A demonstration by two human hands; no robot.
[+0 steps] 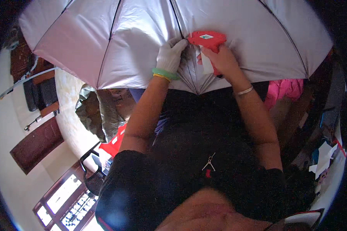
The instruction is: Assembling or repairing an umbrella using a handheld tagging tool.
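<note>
An open umbrella [138, 63] with silvery-grey fabric and dark ribs spreads across the upper part of the head view, its inner side facing me. My left hand [168, 57], in a white glove with a green band at the wrist, pinches the fabric beside a rib. My right hand [225, 63], bare, grips a red and white tagging gun [207, 37] by its handle. The gun's nose points left and meets the fabric close to my left fingertips. Whether its needle has gone through the cloth is hidden.
Pink cloth [283, 90] shows below the umbrella's right edge. To the left are a crumpled grey-green plastic sheet [106, 111], a red bag [113, 144] and a black chair [93, 181]. Papers [323, 158] lie among clutter at the far right.
</note>
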